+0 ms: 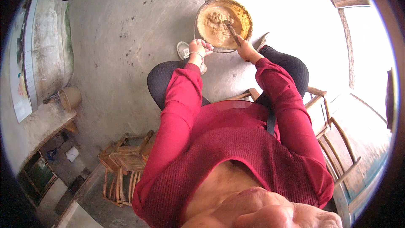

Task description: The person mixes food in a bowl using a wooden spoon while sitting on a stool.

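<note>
Head view: at upper centre of the frame, a round pot point(246, 20) of brown mush point(212, 28) stands on grey floor point(126, 55). Below its right half, the right hand point(246, 51) is closed around a dark stick point(231, 32) dipping into the mush. At the pot's lower-left rim, the left hand point(201, 47) curls loosely; its grip I cannot tell.

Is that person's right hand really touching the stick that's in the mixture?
Touching. The head view shows the right hand wrapped around the near end of the stick, with no gap between them.
</note>
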{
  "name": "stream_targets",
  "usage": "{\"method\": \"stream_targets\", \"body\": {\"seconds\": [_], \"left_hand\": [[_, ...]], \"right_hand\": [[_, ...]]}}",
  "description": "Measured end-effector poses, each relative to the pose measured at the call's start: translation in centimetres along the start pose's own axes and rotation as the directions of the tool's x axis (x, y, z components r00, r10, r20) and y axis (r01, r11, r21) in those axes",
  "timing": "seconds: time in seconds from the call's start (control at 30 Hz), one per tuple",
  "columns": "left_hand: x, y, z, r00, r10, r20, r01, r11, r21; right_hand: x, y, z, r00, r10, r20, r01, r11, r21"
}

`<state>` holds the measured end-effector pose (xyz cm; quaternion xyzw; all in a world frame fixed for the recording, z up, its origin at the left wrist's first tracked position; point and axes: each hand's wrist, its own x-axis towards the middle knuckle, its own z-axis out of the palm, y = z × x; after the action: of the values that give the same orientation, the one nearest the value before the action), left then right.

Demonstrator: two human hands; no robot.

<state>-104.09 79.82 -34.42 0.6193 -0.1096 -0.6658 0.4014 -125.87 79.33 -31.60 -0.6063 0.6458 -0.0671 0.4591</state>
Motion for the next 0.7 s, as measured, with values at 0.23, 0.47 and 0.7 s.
{"method": "stream_targets", "body": {"seconds": [0.23,0.47,0.7], "left_hand": [[-0.9,1.1,1.8,1.000,0.014,-0.013,-0.013,0.998,0.059],[-1.5,1.6,2.3,1.000,0.021,-0.014,-0.020,0.993,0.119],[-1.2,1.3,1.7,0.999,-0.031,-0.023,0.032,0.998,0.048]], "right_hand": [[-3.7,-2.2,-2.9,0.975,-0.206,-0.089,0.196,0.975,-0.108],[1.7,-2.1,-2.5,0.991,-0.104,-0.079,0.088,0.977,-0.192],[4.5,-2.3,0.5,0.990,0.044,0.136,0.040,0.829,-0.558]]}}
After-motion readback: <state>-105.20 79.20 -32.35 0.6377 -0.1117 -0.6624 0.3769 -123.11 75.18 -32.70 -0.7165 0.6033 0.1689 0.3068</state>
